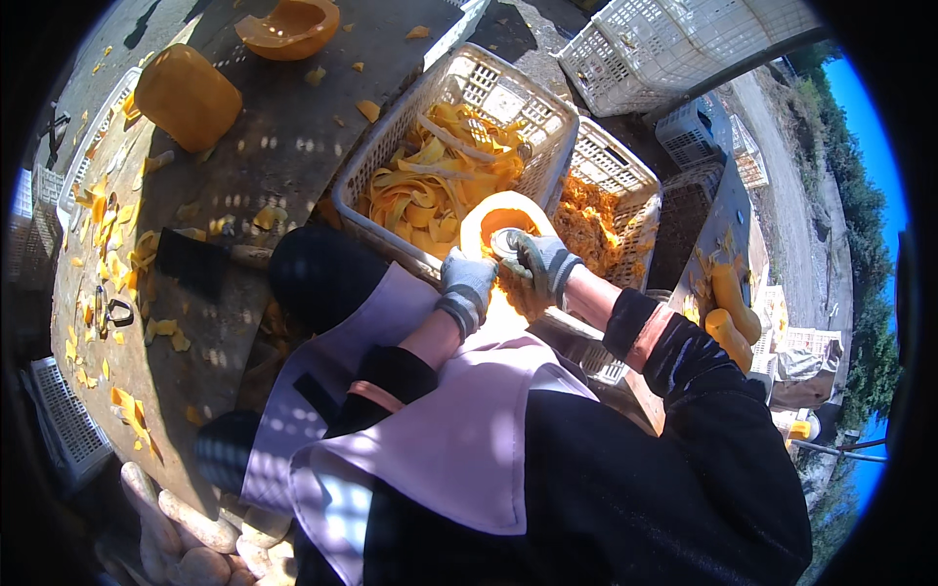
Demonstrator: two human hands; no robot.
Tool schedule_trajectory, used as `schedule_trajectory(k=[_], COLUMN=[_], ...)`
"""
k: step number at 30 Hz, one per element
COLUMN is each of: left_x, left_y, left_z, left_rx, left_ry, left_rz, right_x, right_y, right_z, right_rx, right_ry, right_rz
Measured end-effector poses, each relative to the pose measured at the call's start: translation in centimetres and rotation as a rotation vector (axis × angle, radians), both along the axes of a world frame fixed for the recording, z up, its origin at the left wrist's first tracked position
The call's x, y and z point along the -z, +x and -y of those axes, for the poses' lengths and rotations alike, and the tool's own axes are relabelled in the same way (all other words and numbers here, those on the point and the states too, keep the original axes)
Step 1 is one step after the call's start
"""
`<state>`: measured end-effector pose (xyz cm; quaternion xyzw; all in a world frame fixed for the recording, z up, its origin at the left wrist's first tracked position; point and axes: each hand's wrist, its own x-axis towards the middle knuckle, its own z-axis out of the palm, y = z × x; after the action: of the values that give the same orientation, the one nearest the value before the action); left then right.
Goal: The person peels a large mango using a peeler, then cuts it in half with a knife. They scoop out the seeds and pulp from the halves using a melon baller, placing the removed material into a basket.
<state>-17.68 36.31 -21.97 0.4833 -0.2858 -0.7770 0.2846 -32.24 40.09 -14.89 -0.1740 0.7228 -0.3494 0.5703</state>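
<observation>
In front of my lap, my left hand (467,284), in a grey work glove, grips the near rim of a hollowed, peeled squash piece (522,201). My gloved right hand (544,262) holds a round metal scraper (504,242) at the mouth of the orange cavity. How its fingers wrap the scraper is partly hidden. Beneath and beyond the squash stands a white plastic crate (506,95) with long squash peelings (432,183) inside. A second crate (623,157), to the right, holds stringy orange pulp (586,220).
Left of me, a table (271,117) carries a peeled squash chunk (188,97), a hollow squash half (289,31), scattered peel and a dark cleaver (192,265). A peeler-like tool (119,313) lies near its edge. Unpeeled squashes (198,520) lie at lower left; peeled ones (729,337) sit at right.
</observation>
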Motion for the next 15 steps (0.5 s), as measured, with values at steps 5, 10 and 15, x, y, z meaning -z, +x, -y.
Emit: schedule_trajectory(k=[5,10,15], left_x=[0.9,-2.4,-3.8], left_y=[0.5,1.8,2.2], left_z=[-0.1,0.1,0.2], left_rx=[-0.01,0.06,0.218], left_ry=[0.053,-0.027,-0.353], left_rz=[-0.15,-0.044,0.308], right_x=[-1.9,-0.1,3.4], right_y=[2.3,1.9,2.2], right_z=[1.8,1.8,1.0], right_rx=[-0.434,-0.597,-0.484], right_ry=[-0.143,0.011,-0.042], right_rz=[-0.449,-0.499,-0.534])
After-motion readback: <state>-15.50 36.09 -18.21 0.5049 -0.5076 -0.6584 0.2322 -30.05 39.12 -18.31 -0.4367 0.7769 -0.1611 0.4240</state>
